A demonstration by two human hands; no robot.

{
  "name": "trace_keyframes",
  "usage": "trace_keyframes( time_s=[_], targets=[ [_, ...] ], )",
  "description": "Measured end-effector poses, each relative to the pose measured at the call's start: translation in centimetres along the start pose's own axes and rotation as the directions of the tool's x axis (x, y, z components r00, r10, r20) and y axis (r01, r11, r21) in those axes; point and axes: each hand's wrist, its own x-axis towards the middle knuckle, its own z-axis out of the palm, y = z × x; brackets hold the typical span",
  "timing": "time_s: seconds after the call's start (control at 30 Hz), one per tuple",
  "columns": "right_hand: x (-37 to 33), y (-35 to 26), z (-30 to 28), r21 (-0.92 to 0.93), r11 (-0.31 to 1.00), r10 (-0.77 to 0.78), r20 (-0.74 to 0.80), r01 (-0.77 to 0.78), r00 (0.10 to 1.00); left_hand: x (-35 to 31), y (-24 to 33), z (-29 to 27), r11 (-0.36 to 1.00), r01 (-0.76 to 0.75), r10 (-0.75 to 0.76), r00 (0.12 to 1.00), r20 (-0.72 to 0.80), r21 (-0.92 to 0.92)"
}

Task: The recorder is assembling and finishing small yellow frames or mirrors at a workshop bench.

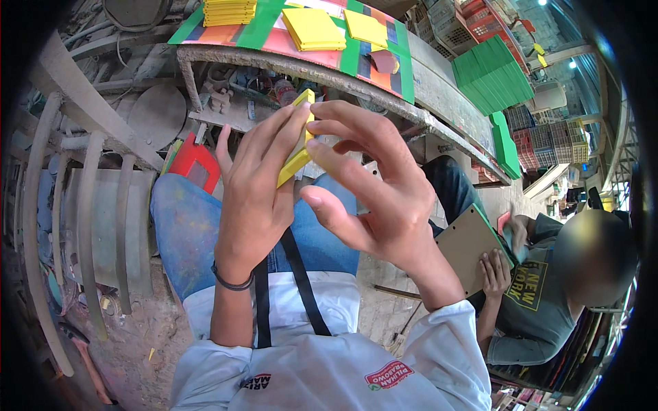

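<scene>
In front of my lap a thin yellow block (295, 166) is held up on edge and tilted; it looks like one or more flat yellow pieces. My left hand (252, 185) is closed on it, with fingers laid along its face; the thumb is hidden behind. At the block's right edge, my right hand (391, 185) has its fingers apart and bent, fingertips at or touching the edge. Its thumb stands away from the block. Beyond both hands, stacks of similar yellow pieces (312, 29) lie on the bench's green and orange covering (274, 38).
A worn bench (439, 65) runs across the far side, with a tall stack of green boards (492, 75) at right. Beside my left knee is a red plastic object (195, 164). Metal bars (89, 205) stand at left. At right a person holds a brown board (469, 246).
</scene>
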Motion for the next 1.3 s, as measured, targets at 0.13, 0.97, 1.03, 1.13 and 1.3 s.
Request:
trace_keyframes(
  time_s=[0.13,0.97,1.03,1.13,1.3],
  targets=[
    [-0.6,1.3,0.2,0.102,0.994,-0.024,-0.077,0.032,0.997,0.2,0.3,0.3,1.000,-0.013,0.012,0.999,-0.035,-0.019],
    [-22.9,11.0,8.3,0.632,0.494,0.866,-0.422,-0.597,0.268,1.0,-1.3,1.9,0.973,0.127,-0.156,0.977,-0.144,-0.191],
    [-28.6,12.8,12.0,0.577,0.351,0.911,-0.392,-0.737,0.128,0.9,-1.8,2.5,0.975,0.136,-0.157,0.981,-0.112,-0.177],
    [-32.5,14.3,15.2,0.490,0.356,0.885,-0.450,-0.796,0.119,0.8,-2.1,2.8,0.972,0.180,-0.199,0.973,-0.120,-0.150],
    [-37.2,17.8,18.0,0.286,0.254,0.931,-0.330,-0.924,0.154,0.8,-2.3,4.1,0.976,0.193,-0.199,0.979,-0.049,-0.102]
  ],
)
